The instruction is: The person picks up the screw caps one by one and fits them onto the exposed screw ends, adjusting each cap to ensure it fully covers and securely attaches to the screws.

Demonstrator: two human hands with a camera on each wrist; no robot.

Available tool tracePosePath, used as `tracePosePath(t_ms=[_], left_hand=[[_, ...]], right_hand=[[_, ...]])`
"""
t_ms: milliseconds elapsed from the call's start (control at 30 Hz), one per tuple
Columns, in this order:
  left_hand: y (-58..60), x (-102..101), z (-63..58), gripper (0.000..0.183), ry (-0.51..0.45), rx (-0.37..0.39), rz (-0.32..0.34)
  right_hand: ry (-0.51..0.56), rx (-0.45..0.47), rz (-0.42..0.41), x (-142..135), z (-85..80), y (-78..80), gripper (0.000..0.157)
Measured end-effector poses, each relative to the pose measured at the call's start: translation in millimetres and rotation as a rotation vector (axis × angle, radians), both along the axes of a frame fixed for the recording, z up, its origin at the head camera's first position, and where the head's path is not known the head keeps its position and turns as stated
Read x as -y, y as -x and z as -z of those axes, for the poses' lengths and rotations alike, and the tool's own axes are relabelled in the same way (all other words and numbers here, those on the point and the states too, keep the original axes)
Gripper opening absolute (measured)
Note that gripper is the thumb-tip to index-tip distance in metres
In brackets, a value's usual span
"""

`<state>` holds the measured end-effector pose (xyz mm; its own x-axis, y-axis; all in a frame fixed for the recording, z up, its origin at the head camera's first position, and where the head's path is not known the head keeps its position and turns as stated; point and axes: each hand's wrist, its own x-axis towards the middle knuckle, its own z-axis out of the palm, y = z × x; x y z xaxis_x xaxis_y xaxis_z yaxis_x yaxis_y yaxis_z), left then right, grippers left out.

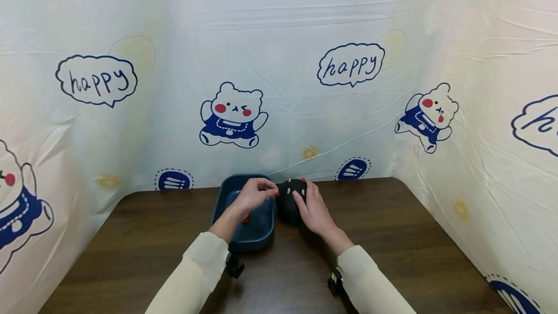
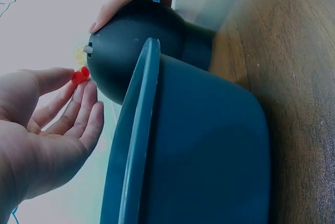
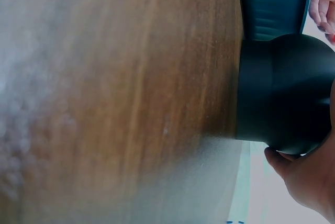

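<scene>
My left hand (image 1: 254, 195) pinches a small red tubular cap (image 2: 80, 75) between thumb and fingers, beside a black rounded body (image 1: 286, 210). A threaded metal stud (image 2: 88, 49) pokes out of that body just above the cap in the left wrist view. Several more light-coloured studs dot its top in the head view, and a red piece (image 1: 303, 180) sits at the upper right near my fingers. My right hand (image 1: 317, 211) holds the black body from its right side, thumb across the near top and fingers round the far side. Its wider base stands on the table.
A blue plastic bin (image 1: 249, 245) stands directly left of the black body, under my left forearm. Inside it lies a red piece (image 1: 246, 219). The brown wooden table (image 1: 144, 251) ends at a printed curtain (image 1: 287, 125) behind and along the sides.
</scene>
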<state>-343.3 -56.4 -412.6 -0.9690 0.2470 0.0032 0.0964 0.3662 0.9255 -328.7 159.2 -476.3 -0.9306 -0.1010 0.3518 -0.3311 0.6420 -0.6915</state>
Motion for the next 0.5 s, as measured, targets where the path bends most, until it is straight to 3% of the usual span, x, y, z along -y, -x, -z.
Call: tracePosePath(t_ms=[500], left_hand=[[1.1, -5.9, -0.3, 0.014, -0.019, 0.013, 0.014]], right_hand=[[-0.003, -0.005, -0.002, -0.6, 0.3, 0.0, 0.068]])
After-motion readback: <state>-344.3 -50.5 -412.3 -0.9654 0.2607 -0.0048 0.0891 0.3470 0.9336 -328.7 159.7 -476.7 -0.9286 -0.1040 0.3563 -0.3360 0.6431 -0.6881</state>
